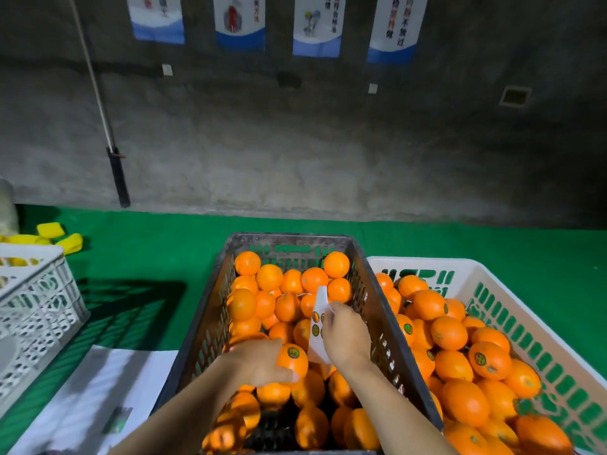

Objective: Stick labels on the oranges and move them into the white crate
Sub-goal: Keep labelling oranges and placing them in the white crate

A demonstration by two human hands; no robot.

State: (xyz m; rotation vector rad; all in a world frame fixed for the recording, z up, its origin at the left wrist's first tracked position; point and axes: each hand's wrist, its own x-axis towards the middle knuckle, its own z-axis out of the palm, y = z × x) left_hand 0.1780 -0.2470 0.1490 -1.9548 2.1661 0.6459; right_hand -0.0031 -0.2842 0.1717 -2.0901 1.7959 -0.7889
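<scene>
My left hand (259, 362) grips a labelled orange (293, 359) over the dark crate (210, 323), which is full of unlabelled oranges (269, 277). A round green and yellow label shows on top of the held orange. My right hand (345, 333) holds a white label strip (318, 318) with several round stickers on it, just right of that orange. The white crate (512, 326) stands right of the dark one and holds several labelled oranges (489, 359).
A white lattice crate (36, 310) stands at the left on the green floor (147, 257), with yellow pieces (59, 239) behind it. White paper sheets (98, 399) lie at the lower left. A grey concrete wall with posters rises behind.
</scene>
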